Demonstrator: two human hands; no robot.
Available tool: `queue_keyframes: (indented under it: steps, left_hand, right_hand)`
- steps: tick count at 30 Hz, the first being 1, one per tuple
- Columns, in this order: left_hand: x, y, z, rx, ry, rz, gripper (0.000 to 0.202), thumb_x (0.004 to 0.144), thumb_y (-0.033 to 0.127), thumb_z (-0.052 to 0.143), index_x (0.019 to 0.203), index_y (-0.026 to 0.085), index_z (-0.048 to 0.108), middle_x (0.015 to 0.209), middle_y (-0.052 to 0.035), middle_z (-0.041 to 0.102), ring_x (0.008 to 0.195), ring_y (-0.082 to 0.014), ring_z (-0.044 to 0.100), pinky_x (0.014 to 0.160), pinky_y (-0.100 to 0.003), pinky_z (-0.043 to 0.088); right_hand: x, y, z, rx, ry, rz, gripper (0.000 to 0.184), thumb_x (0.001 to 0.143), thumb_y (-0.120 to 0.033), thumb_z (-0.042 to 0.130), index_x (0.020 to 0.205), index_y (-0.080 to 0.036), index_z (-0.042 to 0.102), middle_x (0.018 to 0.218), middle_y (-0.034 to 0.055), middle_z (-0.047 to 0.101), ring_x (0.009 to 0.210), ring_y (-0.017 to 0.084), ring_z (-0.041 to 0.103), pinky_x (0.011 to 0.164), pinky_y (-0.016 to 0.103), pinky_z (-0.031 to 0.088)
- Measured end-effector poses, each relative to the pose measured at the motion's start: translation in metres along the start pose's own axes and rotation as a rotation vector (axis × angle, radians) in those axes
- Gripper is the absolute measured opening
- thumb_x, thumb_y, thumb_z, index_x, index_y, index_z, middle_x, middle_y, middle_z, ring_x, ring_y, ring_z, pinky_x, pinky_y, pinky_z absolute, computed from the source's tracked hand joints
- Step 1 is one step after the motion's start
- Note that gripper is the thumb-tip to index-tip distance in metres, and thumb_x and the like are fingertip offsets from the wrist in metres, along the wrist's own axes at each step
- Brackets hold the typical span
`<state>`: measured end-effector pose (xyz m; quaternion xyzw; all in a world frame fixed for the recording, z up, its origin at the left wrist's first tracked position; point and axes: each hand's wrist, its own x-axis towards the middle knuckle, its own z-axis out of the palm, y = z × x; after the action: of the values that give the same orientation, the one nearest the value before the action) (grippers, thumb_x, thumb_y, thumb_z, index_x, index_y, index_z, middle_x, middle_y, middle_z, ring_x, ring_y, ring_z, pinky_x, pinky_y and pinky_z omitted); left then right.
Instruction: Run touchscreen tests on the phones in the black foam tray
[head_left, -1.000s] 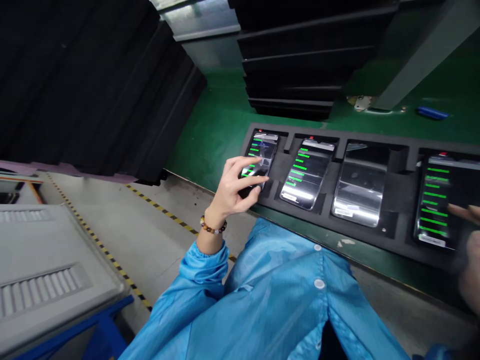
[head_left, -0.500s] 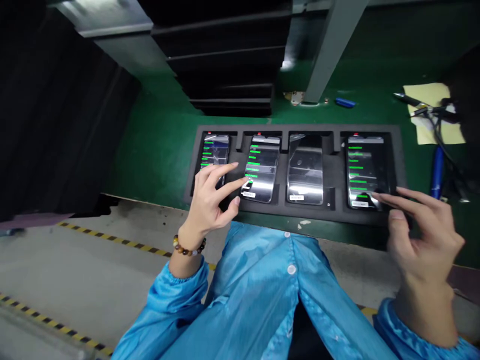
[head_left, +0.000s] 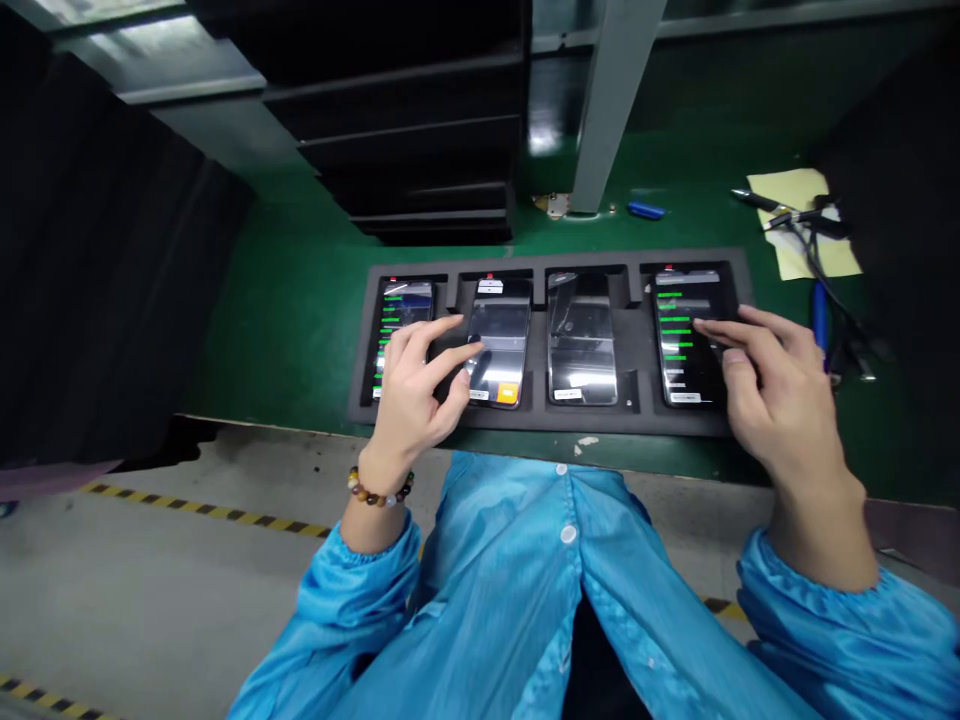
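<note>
Several smartphones lie face up in a row of slots in a dark foam tray. My left hand, fingers apart, has its index fingertip over the left edge of the second smartphone, whose screen shows an orange block at the bottom. Part of the leftmost smartphone, with green text lines, is covered by that hand. The third smartphone has a dark screen. At the rightmost smartphone, my right hand stretches its index finger onto the screen of green lines. Neither hand grips anything.
Behind the tray, a stack of black trays stands left of a grey metal post. A blue cap lies near the post. At right are a yellow paper, a pen, a cable and a blue-handled tool.
The second smartphone's screen has gone from green lines to a mostly dark page with an orange block. My right index finger has moved up the rightmost screen, whose list has shifted. The view has shifted.
</note>
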<state>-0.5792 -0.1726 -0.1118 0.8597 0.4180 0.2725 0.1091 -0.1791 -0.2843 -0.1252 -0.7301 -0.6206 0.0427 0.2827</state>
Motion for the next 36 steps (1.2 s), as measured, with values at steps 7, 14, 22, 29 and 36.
queue_keyframes:
  steps: [7, 14, 22, 29, 36]
  left_hand:
    - [-0.002, -0.001, 0.002, 0.002, 0.027, -0.005, 0.033, 0.106, 0.032, 0.057, 0.129, 0.032, 0.081, 0.152, -0.0079, 0.069, 0.137, -0.0356, 0.059, 0.119, -0.063, 0.049]
    - [0.015, 0.016, 0.008, 0.026, 0.033, -0.071, 0.035, 0.102, 0.035, 0.068, 0.136, 0.028, 0.074, 0.154, -0.0118, 0.064, 0.143, -0.0358, 0.057, 0.124, -0.061, 0.047]
    - [0.062, 0.041, 0.056, 0.133, -0.040, -0.206, 0.065, 0.098, 0.050, 0.076, 0.155, 0.028, 0.056, 0.172, -0.0206, 0.044, 0.154, -0.0501, 0.041, 0.115, -0.078, 0.047]
    - [0.075, 0.021, 0.057, 0.172, -0.025, -0.260, 0.076, 0.087, 0.036, 0.086, 0.155, 0.029, 0.054, 0.171, -0.0241, 0.042, 0.152, -0.0561, 0.040, 0.107, -0.090, 0.046]
    - [0.093, 0.013, 0.066, 0.127, -0.062, -0.234, 0.063, 0.094, 0.028, 0.074, 0.152, 0.026, 0.052, 0.162, -0.0257, 0.045, 0.145, -0.0569, 0.042, 0.095, -0.090, 0.053]
  right_hand:
    - [-0.034, -0.004, -0.008, 0.051, 0.090, -0.109, 0.038, 0.110, -0.034, 0.048, 0.124, -0.026, 0.082, 0.130, 0.0084, 0.076, 0.143, 0.027, 0.064, 0.123, 0.050, 0.048]
    - [-0.025, -0.008, -0.004, 0.007, 0.101, -0.003, 0.046, 0.109, -0.044, 0.045, 0.139, -0.025, 0.075, 0.133, 0.0125, 0.072, 0.146, 0.031, 0.059, 0.125, 0.056, 0.047]
    - [0.011, -0.034, 0.021, -0.175, 0.032, 0.224, 0.066, 0.103, -0.058, 0.039, 0.145, -0.013, 0.062, 0.138, 0.0236, 0.066, 0.148, 0.043, 0.044, 0.123, 0.070, 0.037]
    - [0.029, -0.028, 0.022, -0.075, 0.003, 0.267, 0.060, 0.101, -0.058, 0.041, 0.139, -0.018, 0.063, 0.130, 0.0164, 0.071, 0.141, 0.039, 0.046, 0.123, 0.064, 0.034]
    - [0.042, -0.026, 0.026, 0.067, 0.041, 0.308, 0.051, 0.097, -0.053, 0.042, 0.130, -0.022, 0.066, 0.134, 0.0117, 0.073, 0.143, 0.035, 0.049, 0.125, 0.064, 0.033]
